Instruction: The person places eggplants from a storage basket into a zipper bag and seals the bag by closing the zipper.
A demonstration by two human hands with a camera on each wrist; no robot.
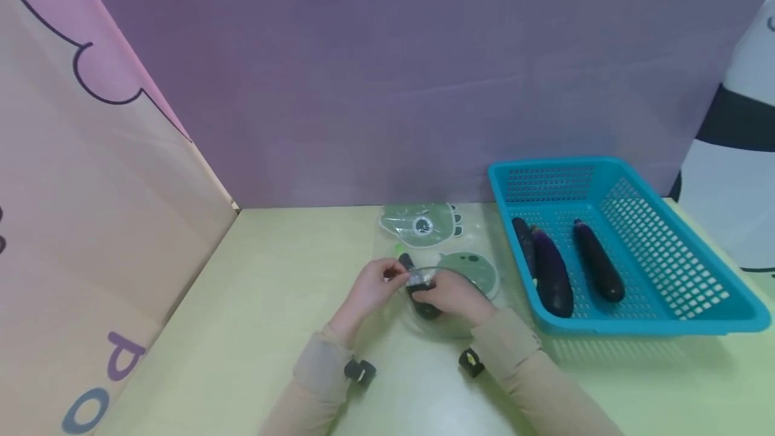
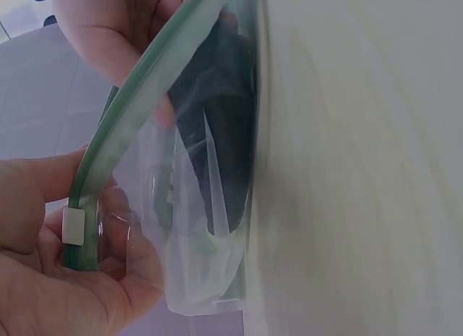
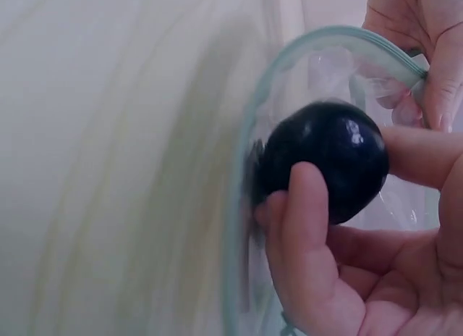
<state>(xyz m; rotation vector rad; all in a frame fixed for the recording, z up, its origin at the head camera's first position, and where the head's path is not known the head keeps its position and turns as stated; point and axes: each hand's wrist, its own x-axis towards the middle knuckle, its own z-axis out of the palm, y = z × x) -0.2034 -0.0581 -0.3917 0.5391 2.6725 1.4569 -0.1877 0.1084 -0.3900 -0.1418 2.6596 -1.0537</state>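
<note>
The dark eggplant (image 3: 336, 144) lay partly inside the clear bag (image 2: 137, 104), its blunt end at the bag's mouth and its narrow end deeper within. It looked likely to be firm, moderately weighty and slick-skinned, liable to slip from a fingertip hold and easily bruised by nails; the best hold seemed to be around the thick, blunt end, with fingers spread over the curve. The bag itself looked light and limp, better taken by its green-edged rim. The right hand (image 1: 457, 295), at the bag's mouth, had its fingers curled around that blunt end, while the left hand (image 1: 378, 281), at the bag's left edge, pinched the rim near a white slider (image 2: 73, 227). The eggplant was nearly black and glossy, round at the end and tapering to a pale green tip.
</note>
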